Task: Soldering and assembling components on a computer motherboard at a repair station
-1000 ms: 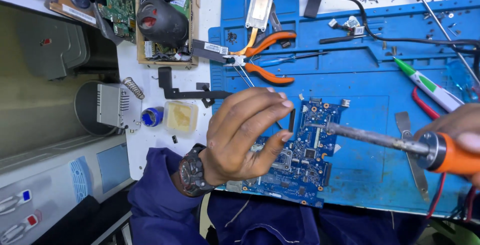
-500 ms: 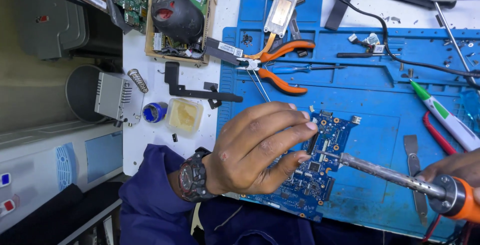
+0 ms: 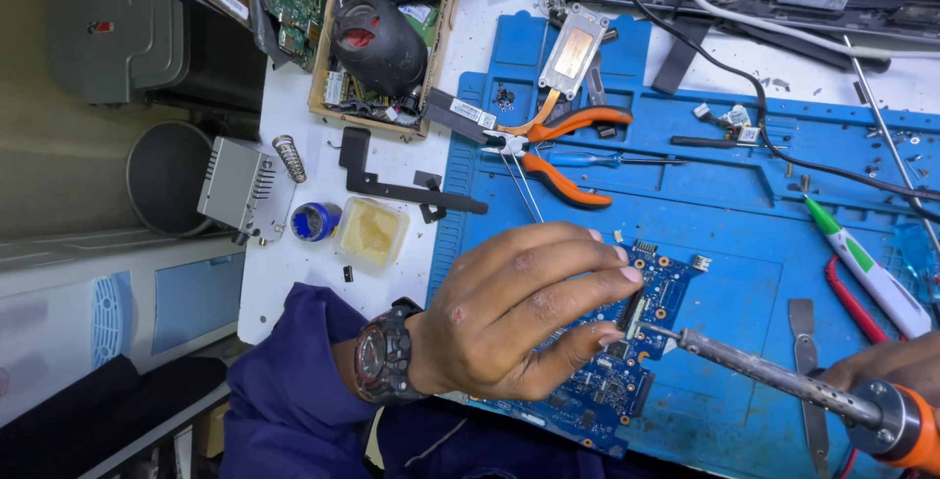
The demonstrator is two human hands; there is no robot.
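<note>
A blue circuit board (image 3: 609, 381) lies on the blue work mat (image 3: 744, 234). My left hand (image 3: 519, 308), with a dark wristwatch, rests over the board and pinches a small dark connector strip (image 3: 632, 311) at its upper edge. My right hand (image 3: 896, 371) grips an orange-handled soldering iron (image 3: 783, 379) at the lower right. Its metal tip touches the board just beside the pinched strip.
Orange-handled pliers (image 3: 558, 151) and thin tweezers lie on the mat above the board. A green-and-white pen (image 3: 867, 268), a red wire and a metal spudger (image 3: 808, 381) sit to the right. A flux tub (image 3: 372, 232), a solder reel (image 3: 313, 221), a spring and a parts box (image 3: 377, 48) stand left.
The camera view has shifted, so everything sits lower and more to the right. My left fingers closed from a flat rest into a pinch on the strip, and the iron's tip came in beside them.
</note>
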